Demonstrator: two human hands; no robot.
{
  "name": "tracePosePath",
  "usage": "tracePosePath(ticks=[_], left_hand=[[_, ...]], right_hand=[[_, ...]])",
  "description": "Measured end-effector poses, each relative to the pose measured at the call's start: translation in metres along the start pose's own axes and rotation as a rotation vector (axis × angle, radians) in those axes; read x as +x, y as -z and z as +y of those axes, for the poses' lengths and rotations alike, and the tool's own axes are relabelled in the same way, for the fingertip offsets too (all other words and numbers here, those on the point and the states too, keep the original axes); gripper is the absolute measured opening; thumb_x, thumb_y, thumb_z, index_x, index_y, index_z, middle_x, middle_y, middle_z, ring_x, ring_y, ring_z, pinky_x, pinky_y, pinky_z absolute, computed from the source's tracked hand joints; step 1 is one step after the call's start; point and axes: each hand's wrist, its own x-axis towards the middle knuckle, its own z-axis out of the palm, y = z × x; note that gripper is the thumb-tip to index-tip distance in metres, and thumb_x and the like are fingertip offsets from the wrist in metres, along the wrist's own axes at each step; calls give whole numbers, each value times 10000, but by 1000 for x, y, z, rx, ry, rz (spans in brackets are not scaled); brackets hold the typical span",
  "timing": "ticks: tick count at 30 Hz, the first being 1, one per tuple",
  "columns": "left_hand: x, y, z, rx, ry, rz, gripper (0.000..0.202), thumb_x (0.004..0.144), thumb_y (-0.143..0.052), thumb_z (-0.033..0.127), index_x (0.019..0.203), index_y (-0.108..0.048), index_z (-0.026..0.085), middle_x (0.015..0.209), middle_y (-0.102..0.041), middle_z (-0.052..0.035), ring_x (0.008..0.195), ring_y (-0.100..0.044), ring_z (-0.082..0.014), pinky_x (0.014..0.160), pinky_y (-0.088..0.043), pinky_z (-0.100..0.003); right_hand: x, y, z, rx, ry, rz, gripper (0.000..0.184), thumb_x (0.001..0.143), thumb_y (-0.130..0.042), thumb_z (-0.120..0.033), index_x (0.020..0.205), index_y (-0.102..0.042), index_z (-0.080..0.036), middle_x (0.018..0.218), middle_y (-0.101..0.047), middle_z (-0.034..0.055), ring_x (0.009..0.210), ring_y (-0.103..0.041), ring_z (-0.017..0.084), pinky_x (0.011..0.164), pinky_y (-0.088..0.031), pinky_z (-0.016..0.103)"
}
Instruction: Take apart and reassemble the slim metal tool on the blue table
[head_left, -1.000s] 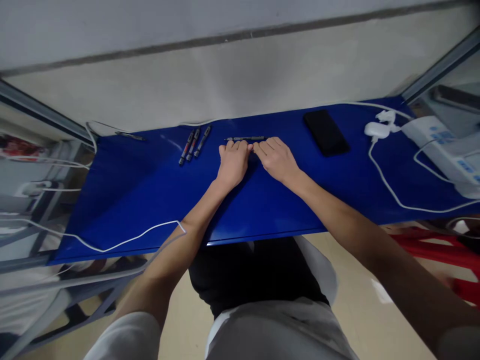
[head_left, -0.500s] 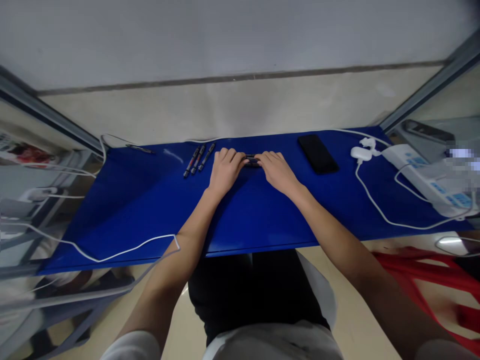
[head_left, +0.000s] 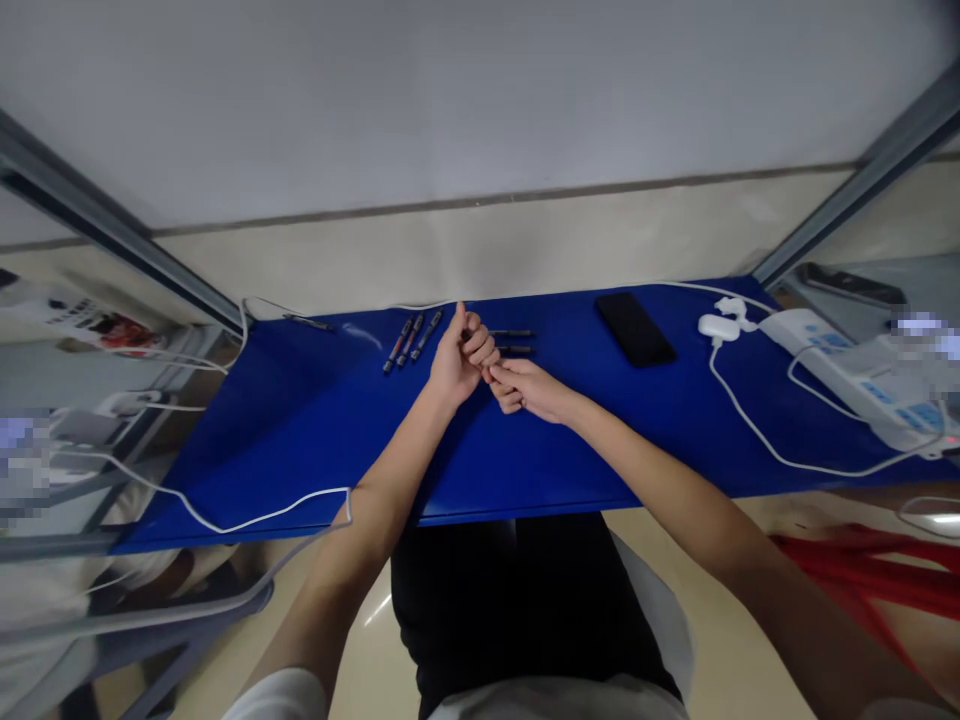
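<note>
Over the middle of the blue table, my left hand (head_left: 459, 360) is closed with its thumb pointing up. A dark pen (head_left: 470, 335), mostly hidden, shows between its curled fingers. Touching it from the lower right, my right hand (head_left: 529, 388) has its fingers pinched together against the left hand's lower edge; whatever they grip is hidden. Just behind my hands lie two dark pens, an upper pen (head_left: 516, 333) and a lower pen (head_left: 517, 351), roughly parallel, their left ends covered. Left of my left hand, three dark pens (head_left: 409, 340) lie slanted side by side.
A black phone (head_left: 636, 329) lies right of my hands. Further right are a white charger (head_left: 718, 326) and a power strip (head_left: 847, 370) with a trailing cable. Another thin dark pen-like item (head_left: 307, 322) lies back left. A white cable (head_left: 277, 498) crosses my left forearm.
My hands were apart, palms down, at both ends of the dark pens. They have come together slightly nearer to me, the left turned thumb up with a pen. The view has shifted slightly.
</note>
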Motion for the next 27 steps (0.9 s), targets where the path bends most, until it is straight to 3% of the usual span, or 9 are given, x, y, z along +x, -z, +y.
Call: tracePosePath(ticks=[3,7,11,13,16,19,23,25,27], left_hand=[[-5,-3,9,-210,88,35,564,1003,-557,496,601,-269,224,503,-184,86,397,-172,-69,382,-155,-234],[-4,-9,15,-310,104,83,577,995,-571,340,595,-172,225,484,-166,87,390,-165,-62,384,-146,-227],[7,-19,11,-190,148,326,557,933,-644,246,605,-194,235,452,-155,117,364,-125,-43,367,-93,-215],[14,-22,5,-122,97,474,485,877,-686,181,628,-273,233,442,-176,137,351,-121,-33,369,-81,-208],[22,-24,-5,-103,39,573,425,851,-682,146,662,-312,236,430,-203,148,337,-138,-30,376,-66,-211],[24,-23,-12,-96,-7,623,405,849,-651,120,671,-308,241,429,-233,140,336,-167,-33,385,-79,-221],[21,-18,-15,-113,-46,648,456,829,-716,186,667,-294,251,432,-224,141,345,-193,-40,401,-108,-232],[18,-14,-18,-124,-68,658,493,840,-737,268,663,-277,255,439,-224,139,350,-196,-42,408,-126,-236],[16,-9,-22,-137,-87,661,475,862,-724,323,659,-302,247,450,-268,126,365,-231,-50,413,-180,-232]], right_hand=[[-2,-9,2,224,-41,-68,321,984,-630,-443,854,-446,-214,605,-224,-126,494,-97,60,447,-138,200],[-5,-6,-1,267,-93,-133,338,953,-679,-470,885,-476,-209,592,-207,-137,480,-64,53,402,-120,177],[-2,-6,3,177,-80,-19,418,895,-727,-545,855,-461,-225,562,-208,-146,450,-78,45,375,-119,168],[1,-8,10,66,-27,91,454,861,-745,-577,820,-463,-224,542,-254,-143,422,-117,36,368,-115,169],[5,-9,18,-70,32,246,448,830,-752,-582,793,-491,-220,527,-316,-127,393,-177,38,361,-149,188],[6,-6,21,-263,91,317,383,891,-662,-558,775,-523,-221,515,-332,-105,376,-246,64,371,-207,226],[7,-1,22,-788,271,404,278,958,-519,-427,911,-663,-194,644,-598,27,516,-530,161,533,-408,303],[7,4,24,-1101,290,462,363,974,-459,-420,1002,-718,-167,601,-636,61,485,-571,219,557,-404,353],[8,10,26,-1315,340,493,453,989,-411,-403,1142,-738,-130,774,-754,155,593,-682,304,598,-427,392]])
